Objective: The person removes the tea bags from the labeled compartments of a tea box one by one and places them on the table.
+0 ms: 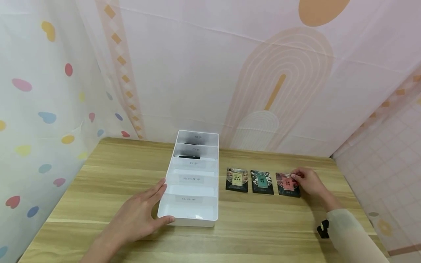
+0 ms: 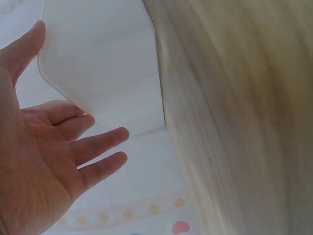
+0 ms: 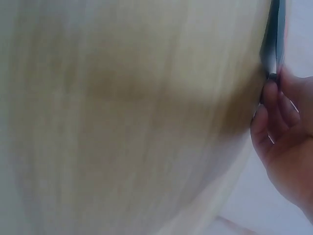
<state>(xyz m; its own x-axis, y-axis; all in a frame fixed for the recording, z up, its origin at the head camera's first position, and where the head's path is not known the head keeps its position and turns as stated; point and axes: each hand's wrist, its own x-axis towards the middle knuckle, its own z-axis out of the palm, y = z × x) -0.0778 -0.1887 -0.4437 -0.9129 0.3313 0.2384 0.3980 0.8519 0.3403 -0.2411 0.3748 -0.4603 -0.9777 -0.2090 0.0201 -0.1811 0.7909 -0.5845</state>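
A long white divided box with labelled compartments stands left of centre in the head view. My left hand rests against its near left corner, thumb at the front rim and fingers along the side; the left wrist view shows these fingers spread and fairly straight. At the right, my right hand pinches the right edge of a red-labelled tea packet between thumb and fingers. The right wrist view catches this dark packet edge-on, its edge at the fingertips. Left of it lie a green-labelled tea packet and a yellow-labelled tea packet.
Dark packets show inside the two far compartments of the box. The wooden table backs onto a patterned curtain. A small black object is at the right sleeve's cuff.
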